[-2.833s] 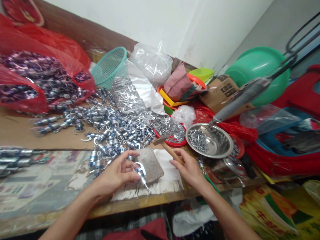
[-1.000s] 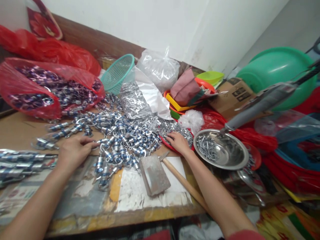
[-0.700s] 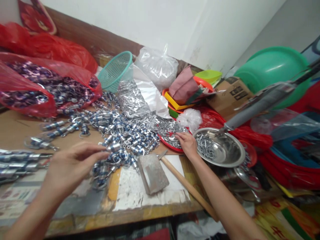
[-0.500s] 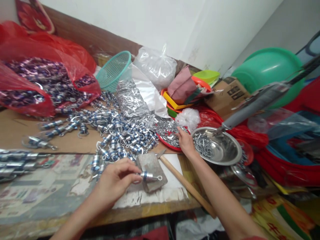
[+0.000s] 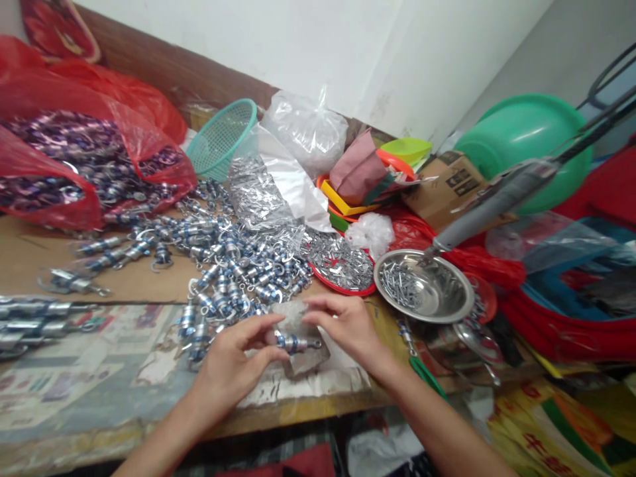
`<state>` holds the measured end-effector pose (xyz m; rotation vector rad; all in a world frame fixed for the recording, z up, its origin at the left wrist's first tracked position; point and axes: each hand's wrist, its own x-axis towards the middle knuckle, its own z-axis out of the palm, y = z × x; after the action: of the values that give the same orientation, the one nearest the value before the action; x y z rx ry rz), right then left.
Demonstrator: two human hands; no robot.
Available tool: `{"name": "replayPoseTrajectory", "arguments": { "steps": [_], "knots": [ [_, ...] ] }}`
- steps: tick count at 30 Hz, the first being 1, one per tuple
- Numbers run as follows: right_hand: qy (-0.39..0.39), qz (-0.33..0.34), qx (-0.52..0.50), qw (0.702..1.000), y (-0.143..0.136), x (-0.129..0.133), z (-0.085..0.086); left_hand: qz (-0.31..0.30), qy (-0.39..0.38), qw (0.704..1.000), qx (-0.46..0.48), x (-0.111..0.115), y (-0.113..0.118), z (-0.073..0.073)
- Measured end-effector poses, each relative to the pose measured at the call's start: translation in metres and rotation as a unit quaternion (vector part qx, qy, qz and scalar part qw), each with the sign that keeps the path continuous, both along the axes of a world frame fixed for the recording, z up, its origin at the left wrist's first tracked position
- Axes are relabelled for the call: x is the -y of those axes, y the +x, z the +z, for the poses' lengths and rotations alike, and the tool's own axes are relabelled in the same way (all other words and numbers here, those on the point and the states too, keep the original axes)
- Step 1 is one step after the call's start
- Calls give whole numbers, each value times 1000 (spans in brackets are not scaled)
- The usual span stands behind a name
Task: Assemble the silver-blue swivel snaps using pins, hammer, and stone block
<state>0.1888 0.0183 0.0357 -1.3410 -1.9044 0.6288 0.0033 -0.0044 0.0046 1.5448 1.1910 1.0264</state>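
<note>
A silver bolt with a blue ring (image 5: 297,344) and a small eye at its right end lies across a grey block (image 5: 313,362). My left hand (image 5: 243,354) has thumb and fingers around the bolt's left end. Just above and to the right of it is my right hand (image 5: 348,328), its thumb and fingertips brought together over the block. Whatever those fingertips pinch is too small to make out. To the left is a heap of similar bolts (image 5: 233,265), several with hooks. Flat metal pieces (image 5: 342,262) fill a red plate (image 5: 365,291) beyond my right hand.
A steel bowl (image 5: 452,291) of metal pins stands right of the plate. At the left, a red plastic bag (image 5: 163,175) holds purplish bolts. Behind are a teal basket (image 5: 223,136), clear bags (image 5: 308,132) and a cardboard box (image 5: 442,182). A green-handled tool (image 5: 427,377) lies near the table edge.
My right hand has left the plate of flat pieces and come back to the block beside my left hand. The wooden-handled hammer is now hidden from view behind my right arm.
</note>
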Motion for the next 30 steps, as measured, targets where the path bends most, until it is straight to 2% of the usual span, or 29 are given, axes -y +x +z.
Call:
{"name": "replayPoseTrajectory", "arguments": {
  "steps": [3,7,9,14,20,22,25,27,30],
  "knots": [
    [102,90,22,990,-12,25,4,-5,22,1000,-3,1,0,-2],
    [177,151,50,971,-15,32,3,0,58,998,-34,1,-1,-2],
    [191,155,58,967,-15,33,2,-2,73,996,-46,1,-1,-1],
    [191,112,44,974,-15,36,0,-11,102,992,-71,3,-2,2],
    [209,144,36,967,-17,40,-6,-29,118,991,-56,4,-2,5],
    [202,151,20,967,-17,43,-8,-32,103,993,-38,5,-2,6],
    [198,140,2,970,-15,48,-15,-26,36,999,-3,7,-2,10],
    [233,136,28,962,-12,51,-21,-23,-11,999,25,8,-2,14],
    [315,129,97,935,-4,51,-27,-35,-43,998,39,7,-3,20]
  ]
}}
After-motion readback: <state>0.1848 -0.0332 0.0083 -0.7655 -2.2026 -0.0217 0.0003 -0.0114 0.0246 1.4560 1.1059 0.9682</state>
